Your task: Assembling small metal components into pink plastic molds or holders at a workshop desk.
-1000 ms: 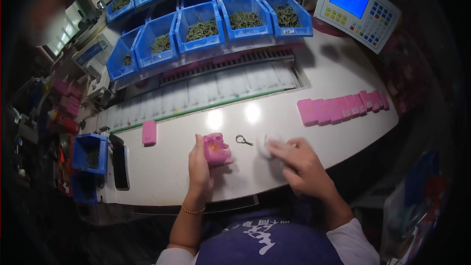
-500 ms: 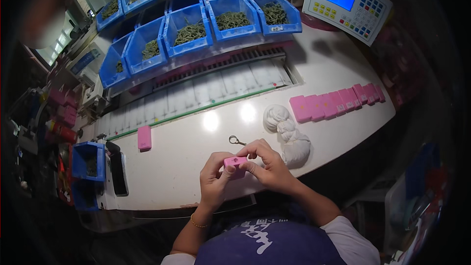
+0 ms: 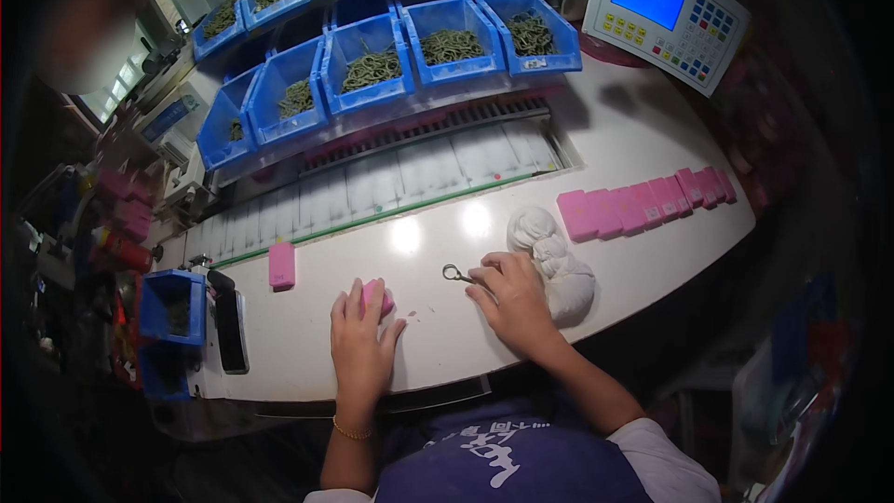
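Observation:
On the white table, my left hand (image 3: 361, 335) has its fingers laid over a small pink block (image 3: 385, 301), gripping it against the surface and hiding most of it. To the right, my right hand (image 3: 514, 303) pinches the shaft of a slim metal tool with a ring at its end (image 3: 453, 272); the rest of the tool is under my fingers. A few tiny pink scraps (image 3: 413, 314) lie between the hands. Another pink block (image 3: 281, 265) stands apart at the left.
A knotted white cloth bundle (image 3: 566, 287) touches the area beside my right hand. Overlapping pink blocks (image 3: 643, 207) line the right side. Blue bins (image 3: 368, 98) of greenish pieces hang behind a green-edged strip. A phone (image 3: 231, 331) and a keypad display (image 3: 666, 14) flank the table.
My hands have parted. The left took the pink block down and left to the table; the right let go of it and closed on the ring-ended tool. The view shifted slightly.

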The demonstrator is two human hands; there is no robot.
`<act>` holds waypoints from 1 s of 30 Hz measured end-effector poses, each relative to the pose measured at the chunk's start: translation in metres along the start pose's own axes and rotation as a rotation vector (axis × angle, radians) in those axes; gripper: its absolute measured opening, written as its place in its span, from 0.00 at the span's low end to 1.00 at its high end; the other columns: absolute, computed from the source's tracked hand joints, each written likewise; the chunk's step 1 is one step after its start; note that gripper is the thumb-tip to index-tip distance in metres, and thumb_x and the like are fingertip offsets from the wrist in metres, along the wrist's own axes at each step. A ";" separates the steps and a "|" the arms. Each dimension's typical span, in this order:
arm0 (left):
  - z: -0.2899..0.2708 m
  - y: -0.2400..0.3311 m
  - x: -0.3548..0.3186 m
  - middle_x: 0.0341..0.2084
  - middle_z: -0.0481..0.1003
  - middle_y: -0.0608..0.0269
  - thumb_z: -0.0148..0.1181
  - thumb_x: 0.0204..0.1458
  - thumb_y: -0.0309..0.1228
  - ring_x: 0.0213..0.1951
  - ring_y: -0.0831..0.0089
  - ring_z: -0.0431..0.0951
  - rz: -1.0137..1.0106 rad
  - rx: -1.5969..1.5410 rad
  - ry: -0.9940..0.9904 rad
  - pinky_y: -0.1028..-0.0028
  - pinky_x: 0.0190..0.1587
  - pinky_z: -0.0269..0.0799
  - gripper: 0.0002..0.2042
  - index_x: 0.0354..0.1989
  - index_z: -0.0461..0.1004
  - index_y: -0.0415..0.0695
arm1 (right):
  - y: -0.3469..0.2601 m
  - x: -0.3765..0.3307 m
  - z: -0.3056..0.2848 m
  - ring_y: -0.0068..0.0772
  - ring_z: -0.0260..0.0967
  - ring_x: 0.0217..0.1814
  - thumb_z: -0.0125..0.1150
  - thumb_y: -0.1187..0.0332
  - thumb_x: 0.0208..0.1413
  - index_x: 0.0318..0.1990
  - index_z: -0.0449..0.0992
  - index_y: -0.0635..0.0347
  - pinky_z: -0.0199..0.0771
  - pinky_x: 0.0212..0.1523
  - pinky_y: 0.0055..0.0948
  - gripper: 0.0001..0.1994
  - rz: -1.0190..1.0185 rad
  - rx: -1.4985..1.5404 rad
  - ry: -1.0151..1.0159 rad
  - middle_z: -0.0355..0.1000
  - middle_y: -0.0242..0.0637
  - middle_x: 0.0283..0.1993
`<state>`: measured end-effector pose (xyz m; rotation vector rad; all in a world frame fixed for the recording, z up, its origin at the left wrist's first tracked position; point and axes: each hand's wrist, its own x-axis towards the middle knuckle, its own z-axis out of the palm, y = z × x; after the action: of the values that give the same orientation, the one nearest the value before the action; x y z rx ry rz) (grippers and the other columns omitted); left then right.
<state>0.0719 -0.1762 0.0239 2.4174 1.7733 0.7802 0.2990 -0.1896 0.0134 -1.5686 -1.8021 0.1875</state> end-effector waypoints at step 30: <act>0.100 -0.079 0.159 0.37 0.79 0.38 0.51 0.61 0.36 0.42 0.39 0.78 -0.485 -0.118 0.155 0.50 0.44 0.73 0.16 0.51 0.72 0.38 | 0.019 -0.045 -0.008 0.42 0.67 0.42 0.54 0.73 0.62 0.39 0.71 0.65 0.67 0.45 0.35 0.04 0.271 0.239 0.014 0.68 0.44 0.38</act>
<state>0.0790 0.0203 -0.0299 1.7785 2.1705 0.9889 0.3186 -0.2280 -0.0104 -1.6286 -1.4891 0.5000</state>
